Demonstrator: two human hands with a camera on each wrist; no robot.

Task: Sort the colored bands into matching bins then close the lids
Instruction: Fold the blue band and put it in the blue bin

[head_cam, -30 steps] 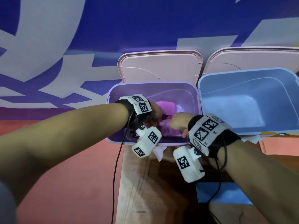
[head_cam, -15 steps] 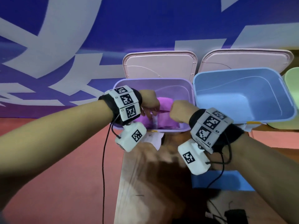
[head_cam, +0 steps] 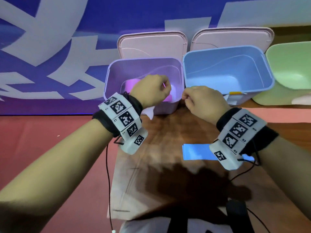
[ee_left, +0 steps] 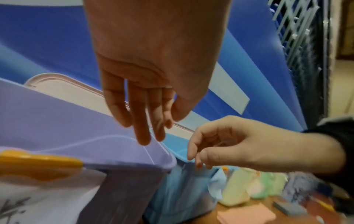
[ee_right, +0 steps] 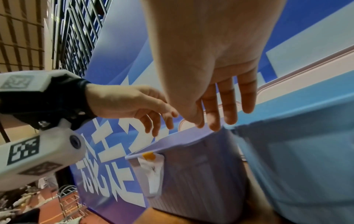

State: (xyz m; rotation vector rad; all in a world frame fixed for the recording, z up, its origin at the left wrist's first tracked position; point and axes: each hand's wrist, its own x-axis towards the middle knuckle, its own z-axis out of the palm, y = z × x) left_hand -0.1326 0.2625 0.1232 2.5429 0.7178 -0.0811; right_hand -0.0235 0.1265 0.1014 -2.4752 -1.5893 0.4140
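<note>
Both the left hand (head_cam: 152,89) and right hand (head_cam: 202,100) hang loosely curled and hold nothing, above the purple bin's (head_cam: 176,105) front rim. The pink band (head_cam: 130,83) lies inside that bin, while a blue band (head_cam: 195,152) waits on the worktop (head_cam: 159,140). Judging from this, the right hand's cable could snag or sweep the blue band off as it reaches down.

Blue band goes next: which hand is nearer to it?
Right. The right hand is up by the bins, its wrist over the blue band on the table; the left hand is farther left, over the purple bin.
</note>
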